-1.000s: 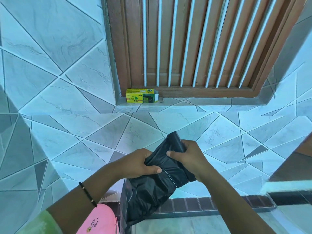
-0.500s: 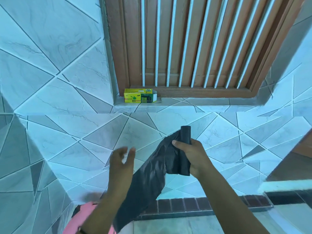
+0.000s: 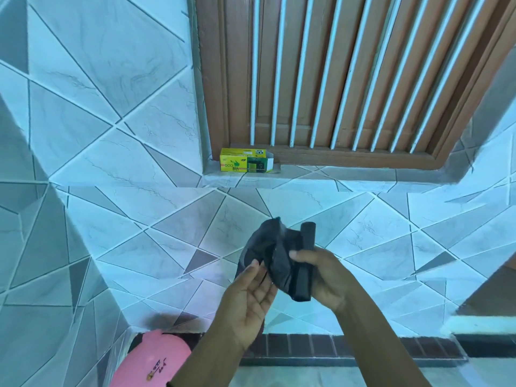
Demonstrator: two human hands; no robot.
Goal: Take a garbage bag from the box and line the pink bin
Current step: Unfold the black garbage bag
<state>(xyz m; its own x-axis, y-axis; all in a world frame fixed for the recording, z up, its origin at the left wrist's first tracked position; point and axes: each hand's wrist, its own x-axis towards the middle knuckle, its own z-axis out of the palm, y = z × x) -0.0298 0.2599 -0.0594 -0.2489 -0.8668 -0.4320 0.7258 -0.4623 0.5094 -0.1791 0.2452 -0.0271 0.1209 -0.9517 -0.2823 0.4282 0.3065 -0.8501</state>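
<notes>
Tiled wall (image 3: 117,224) and barred window (image 3: 349,74) fill the view, with the yellow box (image 3: 245,164) open on the sill. Low down, the pink bin (image 3: 156,358) looks unlined. One black garbage bag (image 3: 270,252) is out, bunched between the hands: the right hand (image 3: 326,277) grips it and the roll (image 3: 305,263), the left hand (image 3: 248,300) lies flat-fingered, touching it. Unfolding and lining remain, I'd judge.

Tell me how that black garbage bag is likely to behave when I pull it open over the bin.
The black garbage bag is probably floppy: it bunches and sags beside the right hand. It looks thin and light, likely slippery, so the open left hand may need a pinch to separate its layers.
</notes>
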